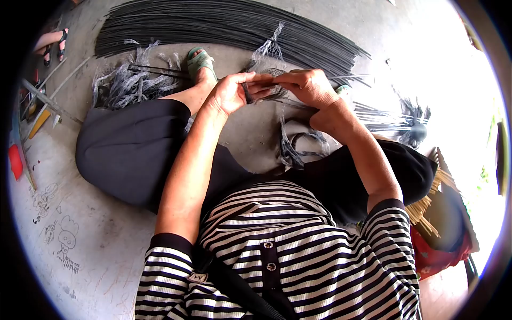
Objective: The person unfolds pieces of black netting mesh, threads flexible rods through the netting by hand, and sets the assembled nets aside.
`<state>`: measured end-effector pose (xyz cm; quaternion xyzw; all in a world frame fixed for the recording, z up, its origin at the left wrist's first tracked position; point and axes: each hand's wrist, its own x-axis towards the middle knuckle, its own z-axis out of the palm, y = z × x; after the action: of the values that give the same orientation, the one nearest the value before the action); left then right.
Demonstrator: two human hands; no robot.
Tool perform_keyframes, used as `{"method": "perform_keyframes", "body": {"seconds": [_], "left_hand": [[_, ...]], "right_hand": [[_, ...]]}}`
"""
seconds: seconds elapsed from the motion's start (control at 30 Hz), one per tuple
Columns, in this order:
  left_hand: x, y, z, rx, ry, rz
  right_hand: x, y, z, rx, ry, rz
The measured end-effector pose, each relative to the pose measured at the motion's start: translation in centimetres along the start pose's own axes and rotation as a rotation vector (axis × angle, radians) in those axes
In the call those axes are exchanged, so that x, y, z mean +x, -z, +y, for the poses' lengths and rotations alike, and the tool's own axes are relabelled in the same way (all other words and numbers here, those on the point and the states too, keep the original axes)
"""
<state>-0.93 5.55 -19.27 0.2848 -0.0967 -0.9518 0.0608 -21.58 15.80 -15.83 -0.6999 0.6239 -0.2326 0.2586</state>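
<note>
My left hand (233, 92) is in front of my knees, palm turned partly up and fingers stretched toward the other hand. A dark strip lies across its fingers. Fine black strands (278, 92) run between and below both hands. With thumb and forefinger pinched, my right hand (308, 87) meets the left fingertips and grips the strands there. The exact hold of the left fingers is partly hidden. Just beyond my hands, a wisp of clear plastic netting (270, 47) lies over a long bundle of thin black rods (213, 24).
A tangled heap of clear plastic strands (136, 82) lies by my sandalled foot (200, 61). Looped dark strips (304, 146) rest between my legs. Pale thin sticks (426, 210) stand at the right, beside a red cloth (445, 258). Another person's feet (55, 47) show at far left.
</note>
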Motion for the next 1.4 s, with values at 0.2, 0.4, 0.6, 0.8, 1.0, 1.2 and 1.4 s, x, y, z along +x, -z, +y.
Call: {"method": "perform_keyframes", "body": {"seconds": [0.2, 0.4, 0.6, 0.8, 1.0, 1.2, 1.4], "left_hand": [[0.2, 0.5, 0.1, 0.018, 0.026, -0.053], [0.2, 1.0, -0.1, 0.008, 0.058, -0.016], [-0.1, 0.0, 0.5, 0.030, -0.018, -0.046], [0.0, 0.2, 0.0, -0.003, 0.054, 0.131], [-0.1, 0.1, 0.1, -0.001, 0.044, -0.076], [0.3, 0.4, -0.1, 0.014, 0.022, -0.038], [0.1, 1.0, -0.3, 0.077, 0.041, -0.010]], "right_hand": [[0.3, -0.3, -0.5, 0.083, -0.109, -0.046], [0.1, -1.1, -2.3, 0.364, -0.128, -0.075], [0.0, -0.1, 0.5, -0.054, -0.097, -0.025], [0.6, -0.1, -2.5, 0.365, -0.218, -0.133], [0.4, -0.5, -0.3, 0.217, -0.128, -0.062], [0.2, -1.0, 0.1, -0.045, -0.159, -0.055], [0.0, -1.2, -0.8, 0.528, -0.312, -0.175]]}}
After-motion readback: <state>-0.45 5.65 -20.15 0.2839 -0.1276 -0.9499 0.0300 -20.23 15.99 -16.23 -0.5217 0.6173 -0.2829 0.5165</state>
